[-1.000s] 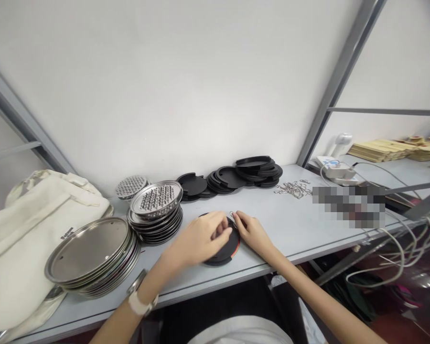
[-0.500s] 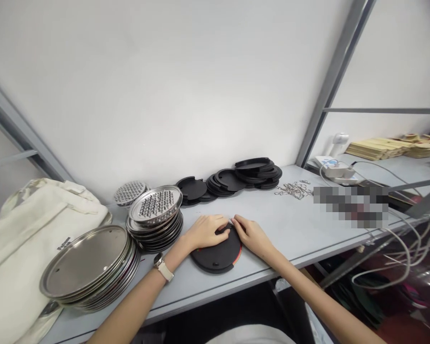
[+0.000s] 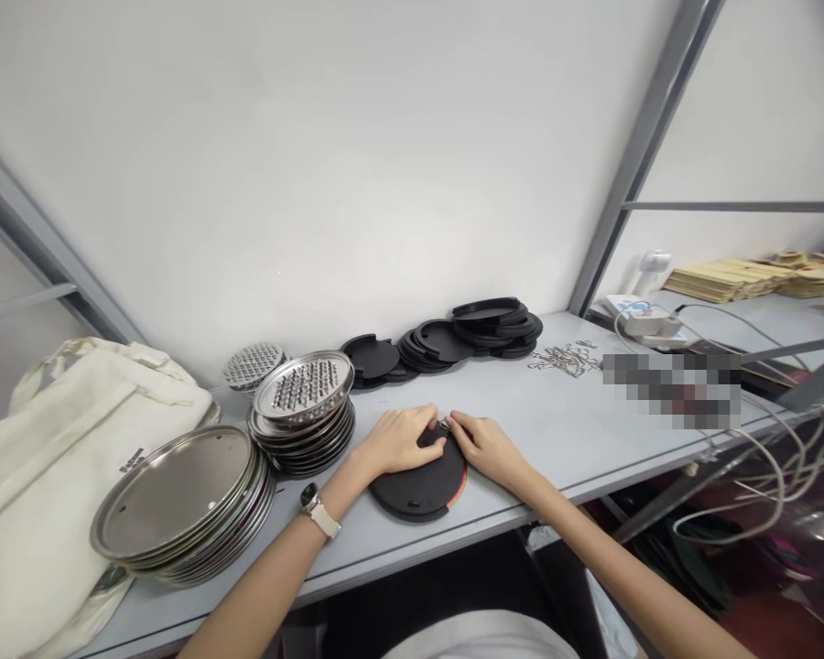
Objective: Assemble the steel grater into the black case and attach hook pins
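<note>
A black round disc [image 3: 416, 490] with a red and yellow edge on its right lies near the table's front edge. My left hand [image 3: 402, 442] rests over its upper left part, thumb and fingers bent around its far rim. At that rim, a small metal clip [image 3: 444, 425] shows between my two hands. My right hand [image 3: 484, 447] pinches at the clip, its palm side resting by the disc's right edge. The fingertips partly hide the clip, so how it sits on the disc cannot be made out.
Left of my hands are stacked round metal plates [image 3: 178, 494], a stack topped by a grater disc [image 3: 303, 389], and a cream cloth bag [image 3: 55, 494]. Along the wall lie black round discs [image 3: 446, 340]. Loose metal clips [image 3: 564, 358] lie right, near white cables [image 3: 775, 476].
The view has shifted slightly. My left fingertips have moved a little apart around the metal clip, which shows more now; the disc stays in place under my hands.
</note>
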Available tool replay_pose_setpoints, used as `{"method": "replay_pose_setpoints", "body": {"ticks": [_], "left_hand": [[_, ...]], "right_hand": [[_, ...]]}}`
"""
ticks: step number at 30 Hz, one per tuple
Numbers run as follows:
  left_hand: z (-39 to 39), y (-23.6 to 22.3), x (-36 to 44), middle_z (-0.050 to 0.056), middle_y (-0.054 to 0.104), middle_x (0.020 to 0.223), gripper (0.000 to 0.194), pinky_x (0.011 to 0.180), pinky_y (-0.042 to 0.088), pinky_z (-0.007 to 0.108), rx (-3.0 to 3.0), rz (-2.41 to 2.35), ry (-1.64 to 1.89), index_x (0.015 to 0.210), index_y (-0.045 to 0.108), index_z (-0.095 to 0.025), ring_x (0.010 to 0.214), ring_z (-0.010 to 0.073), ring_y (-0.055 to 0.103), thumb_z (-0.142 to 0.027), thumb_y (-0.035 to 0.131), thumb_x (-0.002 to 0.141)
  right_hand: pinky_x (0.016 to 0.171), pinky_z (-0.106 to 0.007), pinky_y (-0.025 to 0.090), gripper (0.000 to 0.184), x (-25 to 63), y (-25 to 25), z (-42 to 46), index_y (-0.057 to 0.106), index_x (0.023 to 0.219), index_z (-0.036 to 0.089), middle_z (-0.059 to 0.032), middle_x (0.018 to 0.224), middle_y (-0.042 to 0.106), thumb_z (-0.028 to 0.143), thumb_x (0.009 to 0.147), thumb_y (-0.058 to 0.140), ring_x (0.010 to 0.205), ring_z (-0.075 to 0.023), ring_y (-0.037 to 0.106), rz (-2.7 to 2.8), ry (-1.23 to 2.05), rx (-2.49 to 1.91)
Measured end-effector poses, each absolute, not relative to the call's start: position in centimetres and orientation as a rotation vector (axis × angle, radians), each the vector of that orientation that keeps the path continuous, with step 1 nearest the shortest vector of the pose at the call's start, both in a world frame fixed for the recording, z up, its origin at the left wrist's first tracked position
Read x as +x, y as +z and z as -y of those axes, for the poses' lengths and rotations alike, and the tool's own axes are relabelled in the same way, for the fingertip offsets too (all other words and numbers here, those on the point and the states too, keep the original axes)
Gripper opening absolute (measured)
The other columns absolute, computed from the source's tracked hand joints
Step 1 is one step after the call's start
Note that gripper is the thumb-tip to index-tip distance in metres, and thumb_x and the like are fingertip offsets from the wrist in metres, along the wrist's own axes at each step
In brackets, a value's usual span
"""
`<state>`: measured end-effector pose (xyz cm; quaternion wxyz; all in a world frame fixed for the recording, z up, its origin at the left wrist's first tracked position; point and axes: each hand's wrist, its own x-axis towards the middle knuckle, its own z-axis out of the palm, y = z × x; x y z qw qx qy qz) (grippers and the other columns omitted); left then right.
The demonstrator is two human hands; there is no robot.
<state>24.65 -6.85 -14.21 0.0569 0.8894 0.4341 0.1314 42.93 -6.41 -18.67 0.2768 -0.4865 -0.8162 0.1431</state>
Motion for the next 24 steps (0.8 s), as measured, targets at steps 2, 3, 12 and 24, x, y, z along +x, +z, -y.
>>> {"method": "replay_pose_setpoints", "body": {"ticks": [2,3,12,24], "left_hand": [[6.94,-14.10,24.67,0.003,0.061,0.086,0.029,0.062,0.037,0.028,2.670,-1.353,0.393,0.103,0.048,-0.021,0.073,0.0197,0.058,-0.039,0.051,0.082],[6.96,-14.06,24.67,0.003,0.061,0.089,0.030,0.064,0.038,0.028,2.669,-1.347,0.387,0.106,0.047,-0.021,0.076,0.0205,0.058,-0.039,0.051,0.083],[6.87,-14.18,24.57,0.003,0.061,0.089,0.020,0.063,0.038,0.027,2.720,-1.207,0.371,0.100,0.053,-0.020,0.076,0.0179,0.058,-0.033,0.046,0.087],[6.84,-14.55,24.53,0.003,0.061,0.087,0.017,0.065,0.038,0.027,2.759,-1.189,0.386,0.098,0.051,-0.021,0.075,0.0184,0.057,-0.032,0.043,0.088]], "right_hand": [[0.056,-0.023,0.031,0.030,42.97,-18.63,6.45,0.051,0.073,0.021,0.0000,0.061,0.057,0.028,0.094,0.030,0.055,-0.0142,0.054,2.192,0.393,-1.307],[0.056,-0.023,0.031,0.030,42.97,-18.59,6.48,0.050,0.073,0.021,0.0002,0.061,0.057,0.028,0.094,0.030,0.055,-0.0141,0.054,2.192,0.399,-1.307],[0.053,-0.023,0.030,0.031,42.83,-18.03,6.82,0.050,0.070,0.021,0.0012,0.059,0.055,0.027,0.093,0.031,0.052,-0.0126,0.051,2.159,0.443,-1.294],[0.051,-0.022,0.028,0.027,42.76,-18.33,6.54,0.045,0.065,0.020,0.0032,0.053,0.049,0.025,0.089,0.034,0.047,-0.0108,0.044,2.167,0.434,-1.283]]}}
